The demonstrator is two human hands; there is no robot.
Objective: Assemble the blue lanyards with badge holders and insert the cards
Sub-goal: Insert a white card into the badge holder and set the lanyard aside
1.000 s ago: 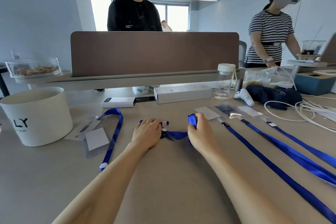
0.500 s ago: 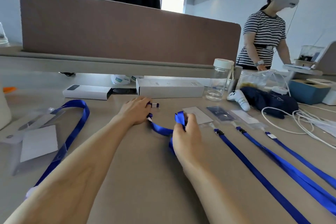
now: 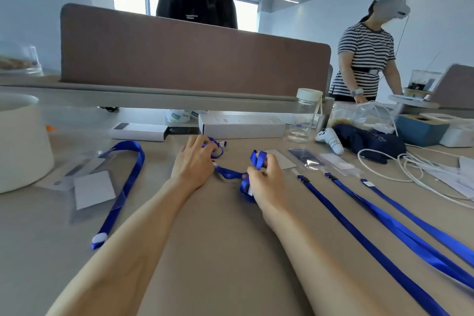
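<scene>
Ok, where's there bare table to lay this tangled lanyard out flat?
The widest bare stretch of tan table lies between your forearms, bordered by the looped blue lanyard on the left and three straight blue lanyards on the right. Crowded: the white cables far right, the clear plastic badge holders at left.

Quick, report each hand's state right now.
Left hand: grips one end of the bunched blue lanyard.
Right hand: grips the same lanyard's folded loops.

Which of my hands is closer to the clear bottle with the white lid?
Right. The right hand, holding the blue lanyard, sits in front and left of the bottle; the left hand grips it farther left.
</scene>
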